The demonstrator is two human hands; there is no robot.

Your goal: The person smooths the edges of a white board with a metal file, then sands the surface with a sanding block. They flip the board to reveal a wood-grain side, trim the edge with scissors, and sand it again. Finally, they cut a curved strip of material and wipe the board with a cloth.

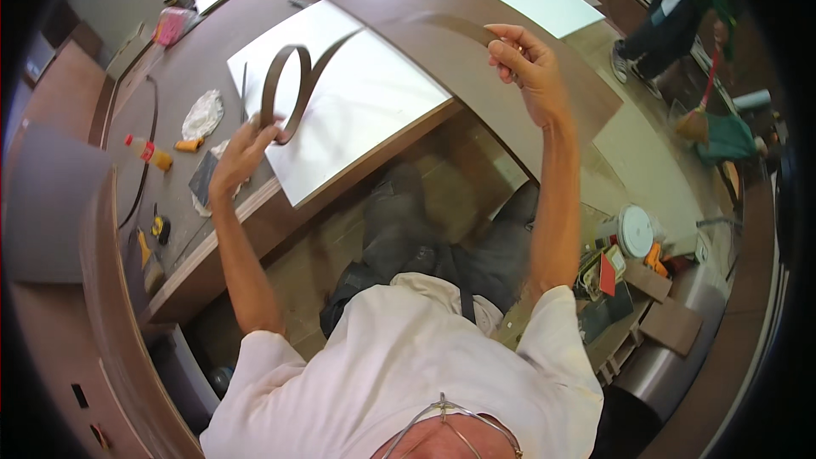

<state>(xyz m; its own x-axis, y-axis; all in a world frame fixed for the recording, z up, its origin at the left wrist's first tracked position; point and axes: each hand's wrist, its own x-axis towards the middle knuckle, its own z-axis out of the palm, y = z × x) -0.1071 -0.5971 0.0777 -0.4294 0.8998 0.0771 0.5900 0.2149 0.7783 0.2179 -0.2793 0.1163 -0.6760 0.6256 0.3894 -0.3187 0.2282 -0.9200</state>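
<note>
A thin brown strip point(270, 89), looking like edge banding, hangs in loose loops above a white board point(374, 89). My left hand point(245, 151) is closed on the coiled part, over the board's left edge. Further right, my right hand point(529, 68) pinches the strip's other end between thumb and fingers, above a large brown panel point(501, 59). Between my hands the strip arcs upward, its middle blurred. A dark flat block point(202, 177) and pale cloth lie just beyond my left wrist.
On the bench's left are a drink bottle point(149, 153), a tape measure point(160, 225), a brush point(151, 268) and a crumpled white cloth point(202, 116). A lidded bucket point(635, 231) and tools stand at right. Another person point(680, 17) holds a broom point(695, 123) at far right.
</note>
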